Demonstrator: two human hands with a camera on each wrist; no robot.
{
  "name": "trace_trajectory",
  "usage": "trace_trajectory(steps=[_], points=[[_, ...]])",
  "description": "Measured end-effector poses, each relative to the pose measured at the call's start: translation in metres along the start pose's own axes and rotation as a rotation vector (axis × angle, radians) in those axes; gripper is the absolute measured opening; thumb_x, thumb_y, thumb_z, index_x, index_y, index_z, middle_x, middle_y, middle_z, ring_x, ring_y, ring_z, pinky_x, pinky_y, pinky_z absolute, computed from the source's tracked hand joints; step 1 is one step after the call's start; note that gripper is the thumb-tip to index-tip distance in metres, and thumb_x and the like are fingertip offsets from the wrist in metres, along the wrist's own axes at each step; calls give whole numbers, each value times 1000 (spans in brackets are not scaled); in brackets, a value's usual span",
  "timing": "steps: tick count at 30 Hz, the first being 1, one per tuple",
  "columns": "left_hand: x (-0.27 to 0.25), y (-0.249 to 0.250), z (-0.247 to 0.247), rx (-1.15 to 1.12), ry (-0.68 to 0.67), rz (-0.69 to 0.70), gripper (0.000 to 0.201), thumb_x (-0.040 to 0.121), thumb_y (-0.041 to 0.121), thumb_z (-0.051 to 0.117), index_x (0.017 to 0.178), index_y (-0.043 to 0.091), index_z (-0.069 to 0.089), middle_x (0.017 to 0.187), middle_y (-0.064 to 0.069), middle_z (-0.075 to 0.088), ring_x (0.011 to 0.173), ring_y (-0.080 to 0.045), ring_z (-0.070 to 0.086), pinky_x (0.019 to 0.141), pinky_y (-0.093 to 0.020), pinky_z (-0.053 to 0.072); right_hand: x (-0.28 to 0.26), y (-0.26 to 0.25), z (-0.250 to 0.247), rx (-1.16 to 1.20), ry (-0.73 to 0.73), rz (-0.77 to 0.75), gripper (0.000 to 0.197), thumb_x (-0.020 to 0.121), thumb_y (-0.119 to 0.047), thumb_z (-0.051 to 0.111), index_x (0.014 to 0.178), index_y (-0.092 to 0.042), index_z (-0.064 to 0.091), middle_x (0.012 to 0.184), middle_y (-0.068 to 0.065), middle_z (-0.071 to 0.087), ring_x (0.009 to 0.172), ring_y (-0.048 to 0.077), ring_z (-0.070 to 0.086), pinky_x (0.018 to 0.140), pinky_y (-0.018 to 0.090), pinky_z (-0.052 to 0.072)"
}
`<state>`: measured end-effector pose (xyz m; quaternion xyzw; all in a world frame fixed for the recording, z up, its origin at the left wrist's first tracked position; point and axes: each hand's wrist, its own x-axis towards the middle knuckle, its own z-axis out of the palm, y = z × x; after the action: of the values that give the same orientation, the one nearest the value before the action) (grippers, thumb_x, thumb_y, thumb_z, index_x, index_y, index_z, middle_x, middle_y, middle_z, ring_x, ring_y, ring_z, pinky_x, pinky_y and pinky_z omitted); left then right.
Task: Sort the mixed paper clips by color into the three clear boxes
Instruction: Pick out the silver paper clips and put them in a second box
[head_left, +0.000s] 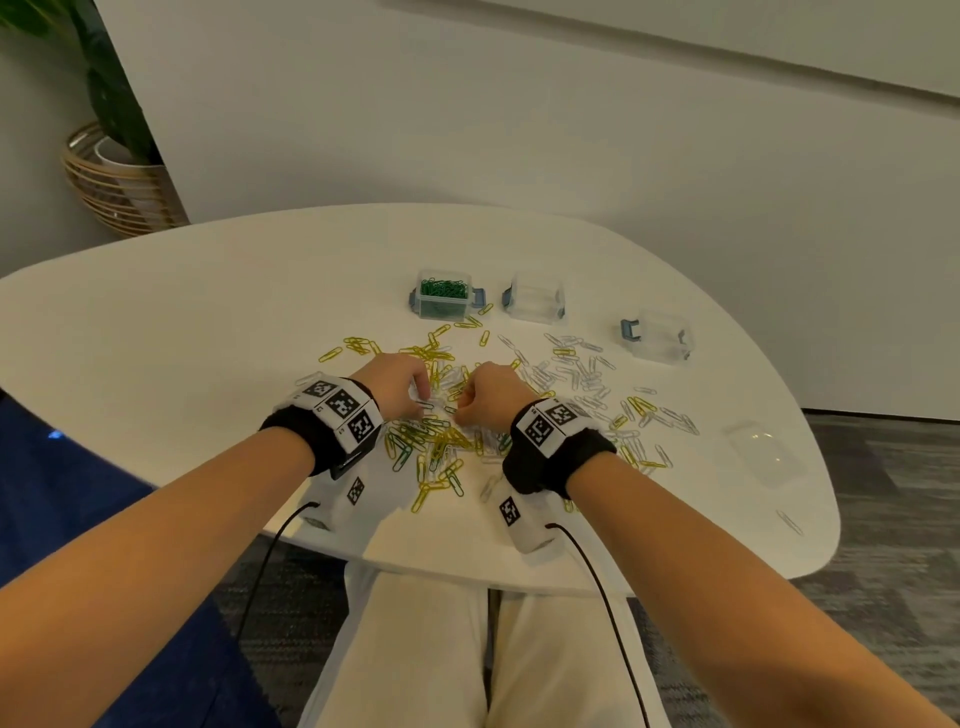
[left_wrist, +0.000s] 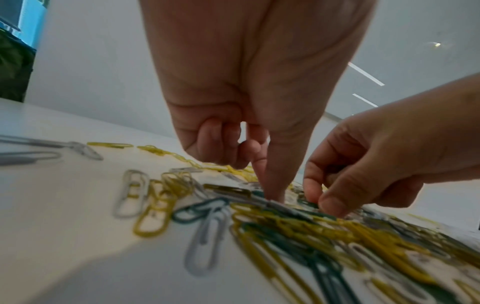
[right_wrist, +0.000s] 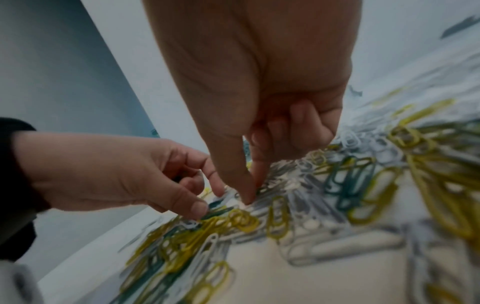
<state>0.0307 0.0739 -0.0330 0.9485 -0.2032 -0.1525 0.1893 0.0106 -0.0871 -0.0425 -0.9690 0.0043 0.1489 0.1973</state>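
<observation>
Yellow, green and white paper clips (head_left: 441, 441) lie mixed in a pile on the white table (head_left: 208, 322). Behind the pile stand three clear boxes: the left box (head_left: 444, 293) holds green clips, while the middle box (head_left: 535, 299) and the right box (head_left: 657, 338) look empty. Both hands reach down into the middle of the pile, close together. My left hand (left_wrist: 270, 195) pinches with thumb and forefinger at a clip, its other fingers curled. My right hand (right_wrist: 250, 195) pinches at a clip right beside it. Green clips (right_wrist: 215, 209) lie under both sets of fingertips.
A clear lid (head_left: 766, 452) lies near the table's right edge, with one stray clip (head_left: 789, 522) in front of it. White clips (head_left: 587, 374) spread to the right of the pile. A plant in a wire basket (head_left: 119, 182) stands on the floor at the back left.
</observation>
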Motion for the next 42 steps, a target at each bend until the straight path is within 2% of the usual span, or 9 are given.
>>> trace_trajectory(steps=[6, 11, 13, 20, 25, 30, 36, 39, 42], points=[[-2, 6, -3, 40, -11, 14, 13, 81, 18, 71, 93, 13, 70, 90, 3, 52, 95, -19, 56, 74, -23, 39, -7, -2, -5, -14, 23, -83, 18, 85, -22, 58, 71, -11, 52, 71, 6, 55, 66, 19, 51, 60, 30, 42], [1, 2, -4, -52, -16, 25, 10, 81, 12, 69, 91, 10, 69, 95, -2, 66, 86, -15, 58, 75, -24, 46, -23, 9, -13, 1447, -241, 118, 16, 85, -14, 37, 69, -14, 39, 66, 5, 42, 49, 13, 31, 43, 21, 17], [2, -1, -7, -111, -4, 27, 9, 81, 11, 69, 90, 9, 69, 90, -1, 65, 81, -11, 55, 72, -22, 42, -26, 11, -13, 1590, -289, 107, 13, 85, -16, 41, 74, -11, 47, 69, 7, 50, 52, 14, 37, 43, 21, 20], [6, -9, -14, -128, 142, -33, 14, 85, 13, 65, 98, 8, 62, 92, -2, 58, 89, -20, 55, 76, -27, 42, -21, -5, -5, 453, -53, -41, 17, 82, -22, 72, 90, -8, 73, 64, -8, 57, 54, 3, 48, 52, 15, 38], [2, -2, -6, 2, 22, 22, 15, 80, 19, 71, 93, 13, 66, 81, 8, 47, 81, -12, 46, 72, -23, 38, -19, -13, 3, 100, -24, -131, 16, 81, -17, 71, 90, -4, 71, 75, 0, 63, 67, 10, 53, 56, 17, 41], [1, -1, -4, 0, -20, 22, 14, 80, 16, 71, 92, 9, 69, 91, -1, 62, 82, -13, 53, 75, -26, 45, -21, -4, -6, 295, -59, -89, 17, 89, -18, 56, 84, -4, 63, 74, 3, 61, 60, 11, 50, 56, 24, 42], [-3, 5, -8, -630, -3, -80, 2, 88, 13, 61, 90, 12, 59, 86, -5, 61, 68, -13, 50, 56, -22, 40, -47, 45, -31, 1692, -229, 37, 5, 78, -16, 49, 77, -14, 44, 72, 5, 45, 54, 13, 34, 48, 21, 18], [-11, 16, -3, -1392, -281, -204, 11, 95, 7, 41, 104, 9, 48, 73, -2, 44, 57, -10, 36, 46, -20, 30, -55, 63, -38, 1360, -154, 93, 6, 93, -15, 50, 90, -11, 53, 68, 0, 37, 51, 10, 29, 43, 20, 19], [-14, 23, 8, -1621, -403, -291, 16, 91, 6, 33, 98, 8, 48, 70, -2, 41, 56, -12, 36, 44, -21, 32, -58, 68, -34, 630, -29, 20, 14, 94, -17, 55, 96, -17, 68, 63, -9, 46, 50, 6, 37, 49, 17, 30]])
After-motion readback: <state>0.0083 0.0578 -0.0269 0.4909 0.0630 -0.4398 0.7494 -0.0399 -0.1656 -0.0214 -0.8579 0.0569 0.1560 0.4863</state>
